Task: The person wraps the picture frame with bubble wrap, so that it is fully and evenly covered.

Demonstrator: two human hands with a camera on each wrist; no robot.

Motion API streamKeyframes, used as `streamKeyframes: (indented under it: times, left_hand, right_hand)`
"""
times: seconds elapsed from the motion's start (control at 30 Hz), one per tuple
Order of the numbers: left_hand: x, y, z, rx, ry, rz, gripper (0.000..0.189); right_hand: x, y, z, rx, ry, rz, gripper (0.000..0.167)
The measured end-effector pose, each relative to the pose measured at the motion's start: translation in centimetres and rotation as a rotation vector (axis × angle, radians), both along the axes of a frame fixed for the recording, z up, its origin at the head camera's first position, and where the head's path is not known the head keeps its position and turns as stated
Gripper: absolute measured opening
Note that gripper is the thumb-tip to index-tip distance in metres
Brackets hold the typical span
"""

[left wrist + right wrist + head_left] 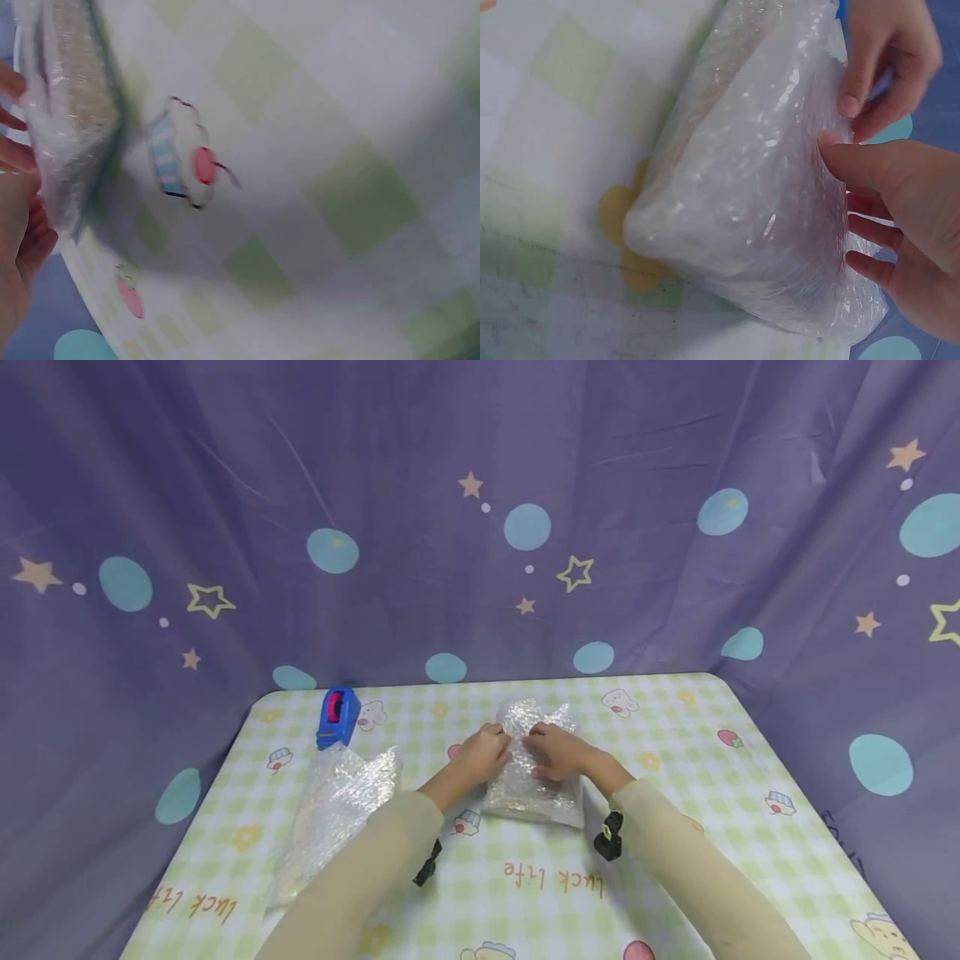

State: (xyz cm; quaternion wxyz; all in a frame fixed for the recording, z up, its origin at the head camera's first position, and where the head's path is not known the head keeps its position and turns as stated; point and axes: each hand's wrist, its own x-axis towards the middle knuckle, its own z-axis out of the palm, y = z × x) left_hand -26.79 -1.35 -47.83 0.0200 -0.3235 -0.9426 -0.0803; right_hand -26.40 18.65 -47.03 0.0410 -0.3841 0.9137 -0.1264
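Observation:
A bubble-wrapped packet [534,797] lies near the middle of the table, its wrap crinkled and glossy. At its left edge, my left hand [483,752] pinches the bubble wrap with bent fingers. My right hand [558,752] is over the upper part, with its thumb [844,159] on the wrap and the other fingers bent against the far side. Both hands are close together along the same fold of bubble wrap [780,187] in the right wrist view. What the wrap encloses is blurred; a brownish layer shows through its side in the left wrist view.
A second sheet or packet of bubble wrap [337,806] lies at the left, partly behind the left sleeve [375,852]. Beyond it stands a blue tape dispenser [339,718] with a red core. A checked cloth [675,827] covers the table, and a purple curtain [420,460] hangs behind.

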Motion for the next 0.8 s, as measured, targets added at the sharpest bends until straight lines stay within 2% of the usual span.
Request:
streamKeyframes:
  times: [0.1, 0.2, 0.3, 0.37, 0.5, 0.57, 0.7, 0.8]
  left_hand:
    - [0.1, -0.4, -0.3, 0.019, -0.019, 0.004, 0.027]
    - [0.2, -0.8, -0.7, 0.086, -0.048, 0.022, 0.029]
    - [0.4, -0.9, -1.0, 0.185, -0.107, 0.066, 0.032]
    - [0.7, -0.9, -1.1, 0.293, -0.180, 0.121, 0.035]
    - [1.8, -1.4, -0.9, 0.530, -0.341, 0.276, 0.039]
    - [2.3, -1.8, -0.7, 0.619, -0.398, 0.349, 0.037]
    - [2.8, -2.4, -0.8, 0.697, -0.463, 0.449, 0.028]
    - [3.0, -2.6, -1.2, 0.736, -0.508, 0.515, 0.025]
  right_hand:
    - [-0.2, -0.1, -0.2, -0.033, 0.001, -0.008, 0.053]
    - [-0.4, -0.1, -0.2, -0.054, 0.003, -0.042, 0.051]
    - [-0.1, 0.4, -0.1, -0.114, -0.004, -0.108, 0.049]
    - [0.5, 1.1, -0.3, -0.184, 0.012, -0.172, 0.047]
    - [2.3, 2.7, -0.7, -0.356, 0.025, -0.380, 0.049]
    - [3.2, 3.4, -1.0, -0.411, -0.013, -0.510, 0.051]
    - [4.8, 4.1, -1.8, -0.454, -0.160, -0.729, 0.053]
    - [5.8, 4.1, -2.5, -0.453, -0.269, -0.838, 0.054]
